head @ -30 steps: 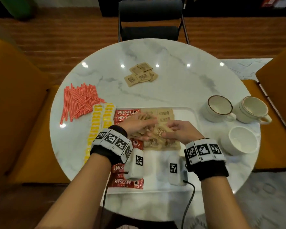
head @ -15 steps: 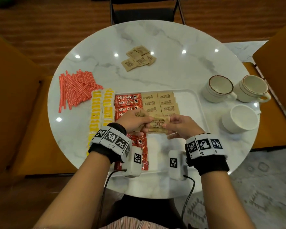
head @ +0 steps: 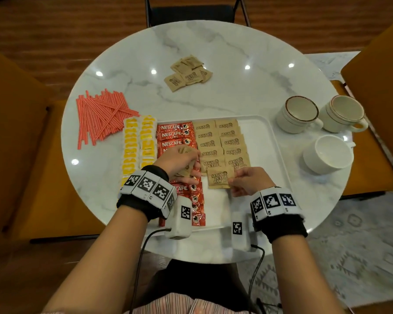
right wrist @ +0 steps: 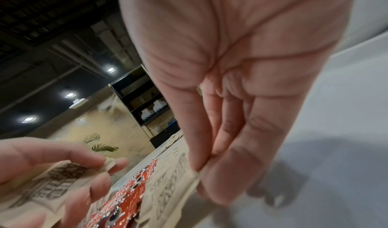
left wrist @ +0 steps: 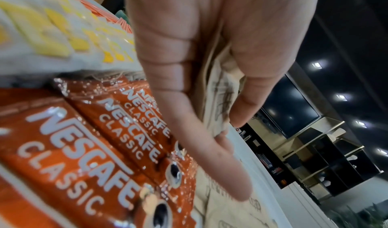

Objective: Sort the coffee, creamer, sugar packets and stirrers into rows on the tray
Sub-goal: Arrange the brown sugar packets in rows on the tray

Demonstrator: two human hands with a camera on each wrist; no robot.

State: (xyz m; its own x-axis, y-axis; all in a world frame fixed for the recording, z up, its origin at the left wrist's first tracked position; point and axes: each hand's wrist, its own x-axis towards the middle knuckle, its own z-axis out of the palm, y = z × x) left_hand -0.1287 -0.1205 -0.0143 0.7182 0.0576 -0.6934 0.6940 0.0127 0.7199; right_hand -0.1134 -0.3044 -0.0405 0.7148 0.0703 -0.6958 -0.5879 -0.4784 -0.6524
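left hand (head: 177,159): over the coffee row, fingers (left wrist: 184,115) curled round a small stack of brown sugar packets (left wrist: 218,88)
right hand (head: 250,181): thumb and fingers (right wrist: 231,148) pinch the right edge of one sugar packet (head: 219,179), which sits at the near end of the left sugar column
tray (head: 268,141): white, on the table (head: 213,53) in front of the person
coffee sachets (head: 175,134): red, one column at the tray's left side, running far to near, partly hidden by the left wrist
sugar rows (head: 221,141): two columns just right of the coffee, overlapping; right part of the tray bare
creamer packets (head: 138,143): yellow and white, two columns just left of the coffee; cannot tell whether on the tray or beside it
stirrers (head: 100,116): red-striped, loose pile on the table, left of the creamer, off the tray
loose sugar pile (head: 187,72): on the table beyond the tray, well apart from it
cups (head: 320,130): three white ones on the table, right of the tray
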